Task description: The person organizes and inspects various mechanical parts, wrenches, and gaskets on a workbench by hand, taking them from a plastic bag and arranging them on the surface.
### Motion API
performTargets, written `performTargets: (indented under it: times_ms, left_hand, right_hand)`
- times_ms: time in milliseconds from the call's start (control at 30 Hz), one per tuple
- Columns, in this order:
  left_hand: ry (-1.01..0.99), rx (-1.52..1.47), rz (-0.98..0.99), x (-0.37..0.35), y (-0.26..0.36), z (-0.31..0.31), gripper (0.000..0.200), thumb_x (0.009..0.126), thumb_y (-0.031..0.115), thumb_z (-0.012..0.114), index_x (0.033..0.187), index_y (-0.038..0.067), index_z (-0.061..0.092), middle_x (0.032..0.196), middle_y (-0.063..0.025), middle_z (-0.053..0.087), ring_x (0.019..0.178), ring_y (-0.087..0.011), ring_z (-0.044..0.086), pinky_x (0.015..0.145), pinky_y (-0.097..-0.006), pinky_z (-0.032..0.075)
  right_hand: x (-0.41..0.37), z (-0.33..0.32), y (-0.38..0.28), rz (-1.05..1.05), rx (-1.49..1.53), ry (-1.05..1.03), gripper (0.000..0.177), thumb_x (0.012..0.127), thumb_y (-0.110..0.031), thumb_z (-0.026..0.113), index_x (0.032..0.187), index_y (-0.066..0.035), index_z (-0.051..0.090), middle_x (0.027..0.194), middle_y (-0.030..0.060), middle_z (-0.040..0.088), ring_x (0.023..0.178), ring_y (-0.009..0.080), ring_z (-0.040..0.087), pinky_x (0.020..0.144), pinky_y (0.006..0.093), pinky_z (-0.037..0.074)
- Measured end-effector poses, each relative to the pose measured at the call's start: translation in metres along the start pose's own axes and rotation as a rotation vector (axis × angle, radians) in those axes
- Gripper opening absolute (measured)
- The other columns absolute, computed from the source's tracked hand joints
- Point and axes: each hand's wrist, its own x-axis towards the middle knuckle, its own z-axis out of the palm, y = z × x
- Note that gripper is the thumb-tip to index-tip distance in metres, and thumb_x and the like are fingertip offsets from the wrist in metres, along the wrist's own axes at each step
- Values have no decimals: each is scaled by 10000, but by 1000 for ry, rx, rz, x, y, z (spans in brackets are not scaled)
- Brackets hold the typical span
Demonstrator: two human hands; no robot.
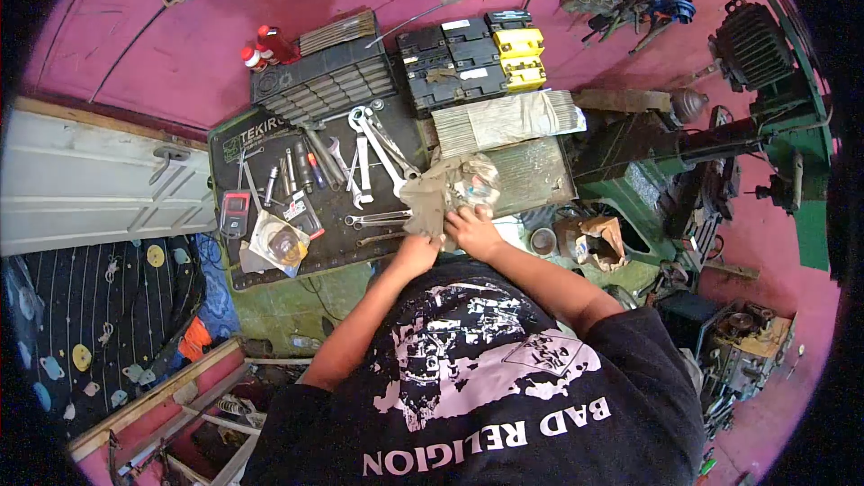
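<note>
My left hand (418, 254) is closed on the lower edge of a crumpled grey-brown sheet (423, 204), at the right side of the tool mat. Just right of it, my right hand (474, 231) rests with bent fingers at the lower edge of a clear plastic bag (475, 182); whether it grips the bag is hard to tell. Small items with red and blue colours show inside the bag. Combination wrenches (378, 219) lie on the black mat (333, 247) immediately left of the sheet.
A drawer cabinet (333, 85) and several batteries (459, 72) stand at the back. Corrugated cardboard (508, 123) lies behind the bag. A paper bag (601, 243) and round can (543, 241) are at the right, near a green machine (621, 162).
</note>
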Motion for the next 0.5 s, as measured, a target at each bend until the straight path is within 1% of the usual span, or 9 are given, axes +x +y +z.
performTargets:
  times_ms: [33, 67, 133, 167, 233, 267, 300, 400, 500]
  left_hand:
    - [200, -77, 142, 0, -4, 11, 399, 962, 355, 545, 1015, -19, 672, 989, -275, 665, 963, -466, 626, 872, -492, 495]
    - [196, -76, 143, 2, -13, 16, 399, 962, 355, 545, 1015, -19, 672, 989, -275, 665, 963, -466, 626, 872, -492, 495]
    - [0, -16, 4, 3, -11, 6, 426, 968, 375, 525, 997, -21, 678, 980, -284, 661, 952, -470, 626, 861, -503, 492]
    - [-2, -17, 6, 5, -10, 3, 426, 968, 375, 525, 997, -21, 678, 980, -284, 661, 952, -470, 626, 861, -503, 492]
    - [-143, 2, -218, 6, 1, -6, 441, 974, 378, 513, 931, -23, 691, 928, -290, 661, 909, -474, 632, 835, -516, 490]
    - [-145, 1, -217, 5, 2, -4, 441, 974, 378, 513, 931, -23, 691, 928, -290, 661, 909, -474, 632, 835, -516, 490]
    - [-68, -6, -174, 5, 2, -3, 447, 972, 381, 518, 896, -23, 695, 892, -288, 659, 881, -472, 637, 810, -518, 491]
    - [9, -40, -167, 4, 3, -9, 454, 965, 383, 539, 845, -25, 698, 832, -281, 658, 832, -461, 645, 767, -514, 494]
    - [4, -80, -231, 3, -3, -18, 438, 955, 373, 566, 828, -24, 701, 806, -275, 657, 808, -447, 653, 741, -501, 497]
  right_hand:
    - [1, -1, 1, -22, -16, -48, 321, 906, -217, 517, 1204, -187, 630, 1240, 3, 528, 1164, 215, 474, 993, 542, 346]
    - [0, -1, 3, -19, -15, -49, 321, 906, -217, 517, 1204, -187, 630, 1240, 3, 528, 1164, 215, 474, 993, 542, 346]
    - [-4, 2, 10, -51, 1, 74, 335, 905, -239, 518, 1223, -208, 620, 1348, -24, 495, 1226, 241, 449, 1001, 567, 339]
    - [-2, 7, 12, -37, 13, 13, 376, 914, -264, 534, 1281, -212, 594, 1421, -43, 462, 1299, 252, 413, 1043, 596, 312]
    - [5, -7, 14, -45, 19, -36, 386, 904, -284, 563, 1282, -211, 593, 1425, -42, 460, 1322, 254, 398, 1042, 594, 316]
    - [9, -12, 15, -54, 26, -81, 400, 894, -304, 591, 1282, -210, 593, 1429, -42, 458, 1346, 256, 383, 1042, 592, 319]
    - [14, -13, 16, -77, -7, -12, 468, 827, -401, 671, 1247, -202, 616, 1422, -25, 471, 1358, 258, 367, 1053, 582, 306]
    - [25, -20, 20, -132, -68, -163, 519, 767, -479, 709, 1199, -201, 642, 1383, -1, 506, 1372, 265, 346, 1072, 557, 282]
    - [33, -23, 28, -172, -98, -168, 487, 744, -523, 706, 1114, -207, 676, 1285, -8, 557, 1305, 247, 385, 1052, 521, 292]
